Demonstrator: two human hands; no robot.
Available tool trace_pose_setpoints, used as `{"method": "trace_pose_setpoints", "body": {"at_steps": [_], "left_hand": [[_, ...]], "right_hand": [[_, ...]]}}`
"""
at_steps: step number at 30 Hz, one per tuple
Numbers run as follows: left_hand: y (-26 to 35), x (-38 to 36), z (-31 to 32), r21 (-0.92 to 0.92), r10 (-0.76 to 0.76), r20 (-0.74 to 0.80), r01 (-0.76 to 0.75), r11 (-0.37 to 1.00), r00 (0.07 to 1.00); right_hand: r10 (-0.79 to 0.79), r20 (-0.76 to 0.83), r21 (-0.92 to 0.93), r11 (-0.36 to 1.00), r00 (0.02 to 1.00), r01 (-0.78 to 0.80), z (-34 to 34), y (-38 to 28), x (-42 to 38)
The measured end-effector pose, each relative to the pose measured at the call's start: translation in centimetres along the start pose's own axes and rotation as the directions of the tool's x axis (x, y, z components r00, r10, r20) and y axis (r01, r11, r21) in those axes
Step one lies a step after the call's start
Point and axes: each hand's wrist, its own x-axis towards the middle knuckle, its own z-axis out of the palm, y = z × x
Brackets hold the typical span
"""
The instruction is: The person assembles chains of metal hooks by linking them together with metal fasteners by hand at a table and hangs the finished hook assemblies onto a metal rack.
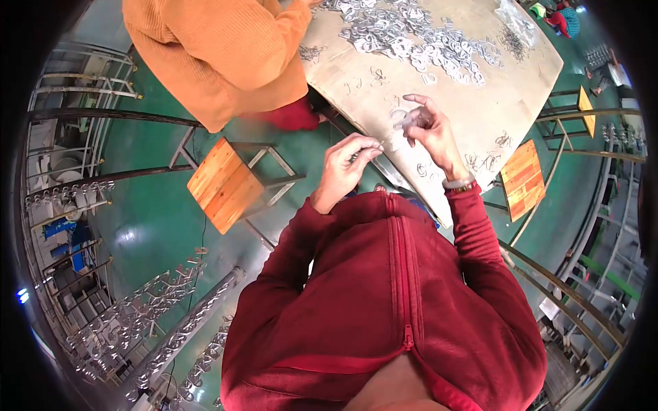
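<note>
My left hand point(348, 163) is closed near the table edge, thumb and fingertips pinched together; what they hold, if anything, is too small to make out. To its right, over the table corner, is my right hand point(430, 130), one finger stretched out and the others curled in. A blurred, pale curved metal piece point(399, 118) shows at its fingertips. Small groups of thin dark wire pieces point(490, 162) lie on the tabletop point(363, 113) around that hand. Farther back is a large heap of flat silvery metal hooks point(425, 42).
A person in an orange top point(219, 55) is at the table's left side. Wooden stools stand left point(225, 183) and right point(524, 179). Racks of shiny metal parts point(137, 308) are at lower left. A clear plastic bag point(515, 22) lies at the table's far end.
</note>
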Motion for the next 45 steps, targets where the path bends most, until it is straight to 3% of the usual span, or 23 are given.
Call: {"method": "trace_pose_setpoints", "body": {"at_steps": [7,10,14,15,19,22,24,25,26,27,28,29,30,31,34,35,37,40,43,45], "left_hand": [[-1.1,0.2,0.8,0.144,0.025,-0.009,-0.023,0.989,1.0],[-1.2,0.4,1.0,0.187,0.039,-0.019,-0.035,0.982,0.999],[-1.0,0.5,1.1,0.21,-0.056,0.019,0.051,0.976,0.998],[-1.4,0.8,1.1,0.292,0.072,0.035,-0.079,0.953,0.997],[-1.8,0.4,1.2,0.317,0.002,0.057,-0.02,0.948,0.998],[-3.0,-0.7,0.3,0.132,-0.051,0.102,0.038,0.991,0.994],[-4.1,-0.6,-0.7,-0.079,-0.148,0.006,0.148,0.986,0.989],[-5.0,0.7,-1.9,-0.085,-0.151,-0.064,0.145,0.986,0.986],[-6.6,2.5,-3.1,0.09,-0.132,-0.126,0.143,0.986,0.983],[-7.6,5.4,-3.7,0.135,-0.201,-0.146,0.221,0.966,0.969],[-9.6,8.5,-4.4,0.3,-0.171,-0.093,0.192,0.934,0.981],[-12.6,11.3,-5.0,0.495,-0.055,0.018,0.039,0.868,0.998],[-16.7,13.8,-5.3,0.558,0.195,0.136,-0.238,0.795,0.971],[-18.7,16.5,-5.2,0.573,0.181,0.259,-0.301,0.762,0.949],[-22.8,21.9,-3.8,0.564,0.149,0.537,-0.485,0.668,0.83],[-23.3,22.6,-3.7,0.571,0.112,0.602,-0.524,0.632,0.791],[-23.6,23.7,-3.7,0.574,0.023,0.715,-0.605,0.553,0.699],[-24.7,23.1,-3.5,0.605,0.112,0.72,-0.698,0.384,0.685],[-23.9,21.4,-3.4,0.727,-0.028,0.605,-0.537,0.429,0.796],[-21.8,19.7,-2.7,0.785,0.11,0.45,-0.452,0.424,0.886]], "right_hand": [[-0.033,-0.039,-0.146,0.989,0.999,0.027,3.5,-1.3,-2.5],[0.011,-0.116,-0.286,0.957,0.993,-0.044,3.8,-2.2,-2.8],[0.058,-0.188,0.022,0.998,0.98,-0.055,3.7,-1.2,-2.7],[0.073,-0.213,0.073,0.996,0.974,-0.059,3.6,-1.2,-2.6],[0.124,-0.224,0.089,0.99,0.967,-0.106,3.0,-0.6,-2.9],[0.063,-0.164,0.062,0.997,0.985,-0.054,3.5,-0.8,-3.7],[0.062,-0.128,0.037,0.998,0.99,-0.057,3.8,-1.1,-4.2],[-0.033,-0.106,-0.026,0.999,0.994,0.03,3.8,-1.1,-4.0],[-0.118,-0.079,-0.084,0.99,0.99,0.112,3.9,-1.1,-4.0],[-0.116,-0.076,-0.091,0.99,0.99,0.109,4.0,-0.7,-4.0],[-0.094,-0.086,-0.077,0.993,0.992,0.087,4.2,-0.4,-3.8],[-0.07,-0.095,-0.062,0.996,0.993,0.064,4.6,-0.3,-3.7],[-0.044,-0.103,-0.048,0.998,0.994,0.039,5.0,0.0,-3.6],[-0.032,-0.102,-0.034,0.999,0.994,0.029,5.2,0.5,-3.4],[0.26,-0.192,0.342,0.921,0.946,-0.184,6.8,0.2,-3.0],[0.239,-0.176,0.377,0.912,0.955,-0.159,6.9,0.4,-2.9],[0.202,-0.176,0.26,0.954,0.963,-0.153,7.0,0.3,-2.7],[0.158,-0.211,0.05,0.987,0.965,-0.15,6.9,-0.4,-2.6],[0.224,-0.219,0.096,0.974,0.95,-0.207,6.8,-2.0,-2.2],[0.205,-0.199,0.086,0.978,0.958,-0.191,6.5,-2.5,-1.9]]}}
